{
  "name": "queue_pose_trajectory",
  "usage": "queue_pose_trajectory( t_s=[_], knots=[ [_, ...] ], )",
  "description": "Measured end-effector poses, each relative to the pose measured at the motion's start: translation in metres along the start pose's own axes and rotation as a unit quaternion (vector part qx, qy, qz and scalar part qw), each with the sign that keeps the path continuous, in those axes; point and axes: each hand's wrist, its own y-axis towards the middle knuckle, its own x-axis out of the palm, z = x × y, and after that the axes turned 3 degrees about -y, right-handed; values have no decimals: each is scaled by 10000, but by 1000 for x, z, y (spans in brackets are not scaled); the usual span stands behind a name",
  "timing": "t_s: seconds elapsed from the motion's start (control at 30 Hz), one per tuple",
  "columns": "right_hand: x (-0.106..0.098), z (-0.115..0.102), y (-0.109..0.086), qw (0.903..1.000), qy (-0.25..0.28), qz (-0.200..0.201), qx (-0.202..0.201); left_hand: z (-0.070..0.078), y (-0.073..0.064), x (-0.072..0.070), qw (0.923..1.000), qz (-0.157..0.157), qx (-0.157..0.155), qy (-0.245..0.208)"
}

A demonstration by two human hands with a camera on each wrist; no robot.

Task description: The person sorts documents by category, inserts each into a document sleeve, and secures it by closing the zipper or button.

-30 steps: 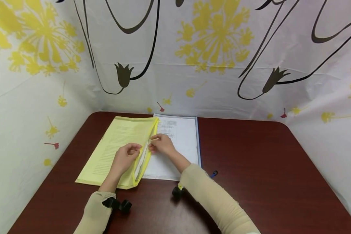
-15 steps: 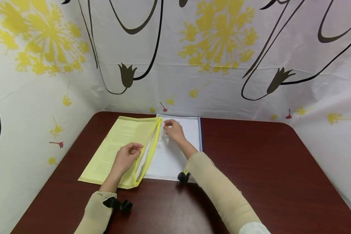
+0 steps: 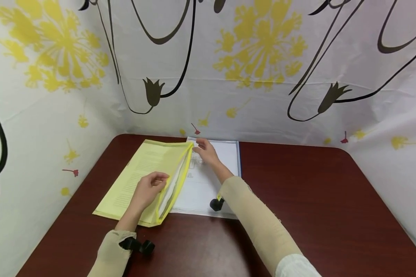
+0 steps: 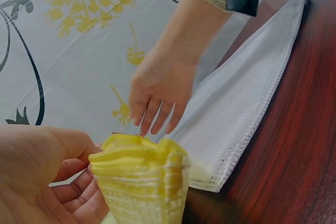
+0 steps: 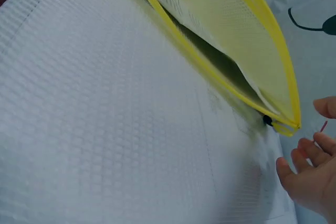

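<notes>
A translucent yellow zip document pouch (image 3: 135, 165) with printed sheets inside lies at the left of the table, its zipped side gaping. My left hand (image 3: 147, 190) pinches the upper edge of that opening between thumb and fingers. Near the far end of the opening is my right hand (image 3: 208, 154), its fingers loosely bent and holding nothing. In the right wrist view, a dark zip slider with a yellow tab (image 5: 283, 128) sits at the pouch corner, just short of the right hand (image 5: 310, 179). Under the yellow pouch's right side lies a white mesh pouch (image 3: 202, 198) with a blue edge.
The dark red-brown table (image 3: 298, 200) extends to the right and front. A white patterned cloth (image 3: 263, 107) hangs behind and along the sides. Black camera mounts (image 3: 216, 204) sit at both wrists.
My right hand has left the middle of the yellow pouch's opening and moved away from me to its far corner. The left hand keeps its pinch, nearly still.
</notes>
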Motion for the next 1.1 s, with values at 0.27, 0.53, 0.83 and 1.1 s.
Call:
queue_pose_trajectory(
  t_s=[0.27, 0.53, 0.83, 1.1],
  knots=[
    [3, 3, 0, 9972, 561, -377, -325, -3, -6, -7, 9997, -150, 8, -197],
    [5, 4, 0, 9942, 744, -672, -391, -7, -13, -16, 9994, -214, 21, -289],
    [7, 3, -3, 9929, 1051, -564, 36, -7, -16, -21, 9993, -112, -71, -352],
    [5, 3, -9, 9947, 628, -677, 460, -6, -17, -25, 9995, 67, -151, -260]
  ],
)
